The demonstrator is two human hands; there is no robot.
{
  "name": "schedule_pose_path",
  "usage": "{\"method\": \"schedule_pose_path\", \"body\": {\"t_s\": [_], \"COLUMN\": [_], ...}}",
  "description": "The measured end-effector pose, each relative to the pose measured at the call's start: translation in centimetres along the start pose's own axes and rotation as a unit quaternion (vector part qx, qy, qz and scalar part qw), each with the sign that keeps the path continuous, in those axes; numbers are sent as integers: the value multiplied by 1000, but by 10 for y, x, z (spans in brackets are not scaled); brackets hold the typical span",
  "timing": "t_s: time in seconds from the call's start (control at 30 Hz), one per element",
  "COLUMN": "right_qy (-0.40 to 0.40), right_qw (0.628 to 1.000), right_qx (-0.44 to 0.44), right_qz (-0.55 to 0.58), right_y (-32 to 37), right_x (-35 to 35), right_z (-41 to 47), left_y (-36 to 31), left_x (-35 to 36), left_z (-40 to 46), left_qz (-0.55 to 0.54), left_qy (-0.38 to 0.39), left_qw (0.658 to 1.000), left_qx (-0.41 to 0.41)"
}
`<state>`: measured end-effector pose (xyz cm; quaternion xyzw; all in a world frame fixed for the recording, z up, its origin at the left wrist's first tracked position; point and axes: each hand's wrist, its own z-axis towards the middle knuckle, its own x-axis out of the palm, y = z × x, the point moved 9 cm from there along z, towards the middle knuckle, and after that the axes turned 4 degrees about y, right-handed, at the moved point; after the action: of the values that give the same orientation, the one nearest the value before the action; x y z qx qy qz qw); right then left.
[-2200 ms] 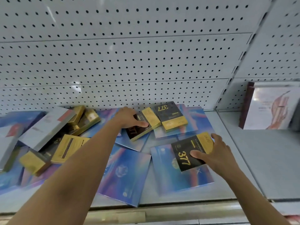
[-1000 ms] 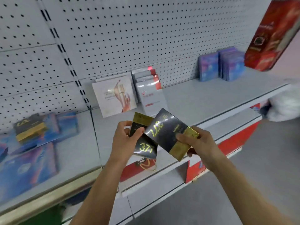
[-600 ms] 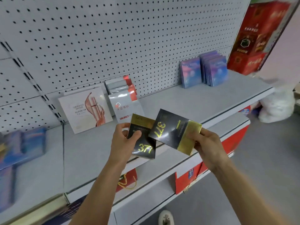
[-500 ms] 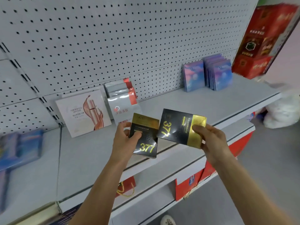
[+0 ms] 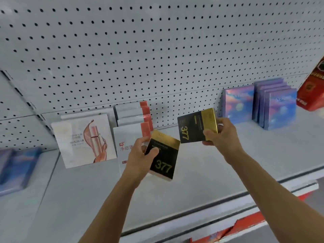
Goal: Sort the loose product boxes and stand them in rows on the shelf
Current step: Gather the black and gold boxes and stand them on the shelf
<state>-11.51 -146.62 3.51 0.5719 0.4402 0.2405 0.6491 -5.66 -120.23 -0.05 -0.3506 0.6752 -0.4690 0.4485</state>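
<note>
Now the long grey metal shelf has a bare gap between rows, likely my target. My left hand grips one black-and-gold "377" carton upright; my right hand pinches its sideways twin above that gap, apart for separate placing.

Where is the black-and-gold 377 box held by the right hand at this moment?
In the head view, right of centre: the right hand grips the 377 box above the shelf, between the white-and-red boxes and blue boxes.
</note>
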Motion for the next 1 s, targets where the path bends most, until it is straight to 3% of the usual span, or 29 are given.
{"method": "schedule_pose_path", "body": {"t_s": [0.23, 0.43, 0.77, 0.9, 1.0], "right_qy": [52, 117, 177, 136, 235], "right_qw": [981, 955, 937, 929, 918], "right_qx": [-84, -163, -198, -266, -249], "right_qz": [-166, -220, -226, -216, -199], "right_y": [21, 30, 20, 41, 49], "right_x": [45, 91, 111, 92, 89], "right_z": [72, 116, 147, 127, 90], "left_y": [0, 1, -5, -13, -23], "left_x": [1, -6, -5, 2, 11], "left_z": [16, 20, 15, 14, 20], "left_qz": [40, 25, 3, 3, 2], "left_qy": [-2, -28, -97, -131, -150], "left_qw": [999, 999, 994, 991, 989], "left_qx": [-25, -38, -40, -26, -15]}}
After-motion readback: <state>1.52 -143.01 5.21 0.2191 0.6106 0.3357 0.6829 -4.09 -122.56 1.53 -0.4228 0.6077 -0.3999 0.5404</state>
